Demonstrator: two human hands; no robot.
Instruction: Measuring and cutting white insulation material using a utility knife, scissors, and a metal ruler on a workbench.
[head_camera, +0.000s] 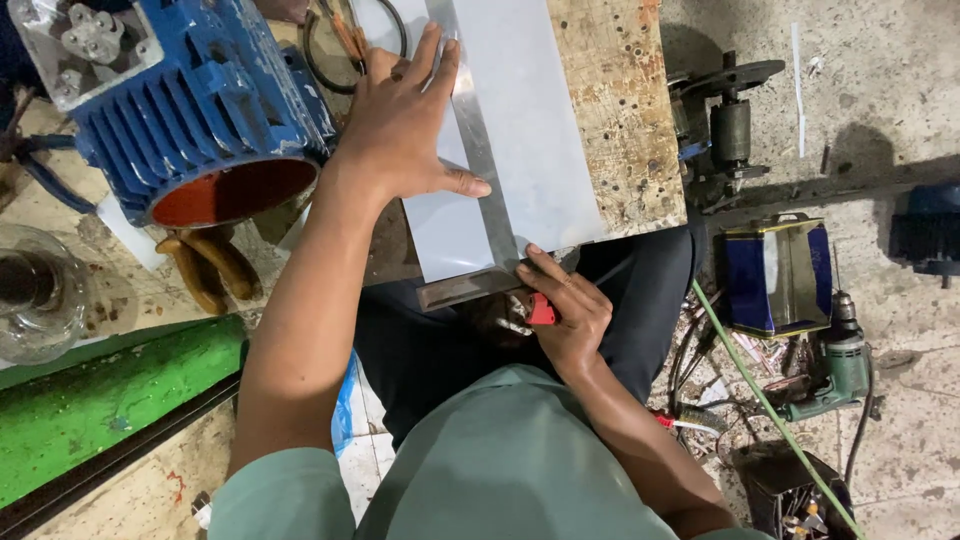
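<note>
L hand (400, 125) flat, fingers spread, pinning steel ruler (478, 150) on pale sheet (540, 150); R hand (565, 310) fisted round red cutter (541, 310) at near edge, cut seems nrly thru.

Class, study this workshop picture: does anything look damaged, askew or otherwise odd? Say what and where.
The wooden board under the pale sheet is pitted with holes and stained. The metal ruler, pressed by the left hand, lies at a slant across the sheet. The right hand holds a red-handled cutter at its lower end.
</note>
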